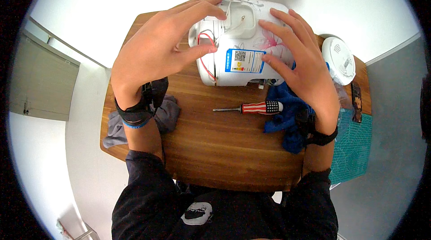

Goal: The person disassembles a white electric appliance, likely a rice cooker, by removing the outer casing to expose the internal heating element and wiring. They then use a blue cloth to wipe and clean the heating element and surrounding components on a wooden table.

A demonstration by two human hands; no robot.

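A white plastic appliance body [238,62] lies on its side on the round wooden table [224,150], with a blue-edged label facing me, a pink flower print and red wires [203,56] showing at its left. My left hand [157,53] hovers at its left side, fingers spread, thumb and forefinger by the wires and the open part. My right hand [298,65] rests open against the appliance's right side. A screwdriver [251,108] with a red, white and blue handle lies on the table just below the appliance.
A blue cloth [287,114] lies under my right wrist and a grey cloth [164,118] under my left. A round white lid [339,60] sits at the table's right edge, above a teal cutting mat [354,145]. White wall stands behind.
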